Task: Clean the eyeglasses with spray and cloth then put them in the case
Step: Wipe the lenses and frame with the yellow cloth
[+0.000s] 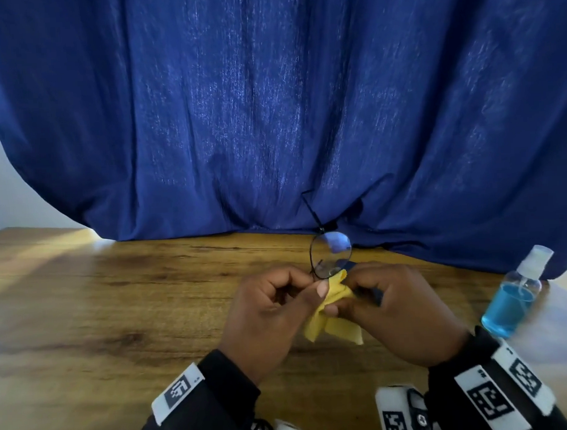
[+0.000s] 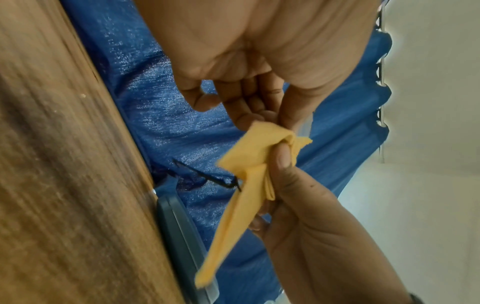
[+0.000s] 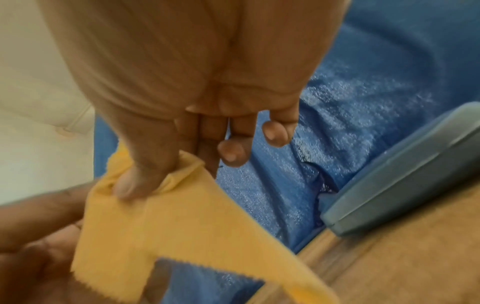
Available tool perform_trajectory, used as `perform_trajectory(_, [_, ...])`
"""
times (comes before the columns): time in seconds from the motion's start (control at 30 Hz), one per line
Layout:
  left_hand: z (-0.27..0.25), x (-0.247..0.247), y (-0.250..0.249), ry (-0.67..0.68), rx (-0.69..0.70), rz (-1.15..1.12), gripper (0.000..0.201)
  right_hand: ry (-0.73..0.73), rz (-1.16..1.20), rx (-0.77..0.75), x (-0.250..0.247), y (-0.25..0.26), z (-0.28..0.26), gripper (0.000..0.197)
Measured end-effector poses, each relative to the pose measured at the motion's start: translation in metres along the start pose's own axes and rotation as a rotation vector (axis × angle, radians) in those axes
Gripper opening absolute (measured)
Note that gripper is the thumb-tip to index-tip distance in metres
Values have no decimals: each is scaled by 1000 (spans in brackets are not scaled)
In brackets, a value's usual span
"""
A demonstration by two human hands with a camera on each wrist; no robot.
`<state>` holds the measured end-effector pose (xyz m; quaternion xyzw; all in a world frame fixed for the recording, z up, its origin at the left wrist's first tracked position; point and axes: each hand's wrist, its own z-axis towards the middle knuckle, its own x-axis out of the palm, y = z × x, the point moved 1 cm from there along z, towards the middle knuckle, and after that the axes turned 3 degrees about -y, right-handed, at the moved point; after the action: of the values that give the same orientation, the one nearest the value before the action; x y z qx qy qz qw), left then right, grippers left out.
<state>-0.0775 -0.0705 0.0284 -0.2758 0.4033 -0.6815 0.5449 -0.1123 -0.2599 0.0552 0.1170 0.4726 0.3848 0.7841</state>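
Observation:
In the head view my left hand (image 1: pixel 279 306) pinches the rim of the black round-lens eyeglasses (image 1: pixel 331 256), which I hold above the wooden table with one temple arm pointing up. My right hand (image 1: pixel 393 304) pinches the yellow cloth (image 1: pixel 332 323) around the other lens, which it hides, thumb on one side and fingers behind. The right wrist view has my thumb pressed into the cloth (image 3: pixel 182 216). In the left wrist view the cloth (image 2: pixel 249 185) hangs from the right hand and a black temple arm (image 2: pixel 205 174) pokes out. The grey-blue case (image 3: pixel 402 174) lies on the table by the curtain.
A clear spray bottle (image 1: pixel 511 297) of blue liquid with a white nozzle stands on the table (image 1: pixel 117 303) to the right of my right hand. A blue curtain (image 1: pixel 271 117) hangs along the back edge. The case (image 2: pixel 182 236) lies against it.

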Motion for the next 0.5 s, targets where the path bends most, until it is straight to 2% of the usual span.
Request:
perform_trajectory(0.1, [2,-3,1,-11,-19,-15,20,7,94,3,2,-4,0,23])
perform_trajectory(0.23, [3,-4,2,-77,-44,-52,23,93,147,138,7,-1,0,11])
perform_trajectory(0.33, [0,0,3,-63,-61,-63,22,106,135,154,18,-1,-2,31])
perform_trajectory(0.5, [-1,4,3,-45,-108,-95,23,21,182,127,20,-1,-1,46])
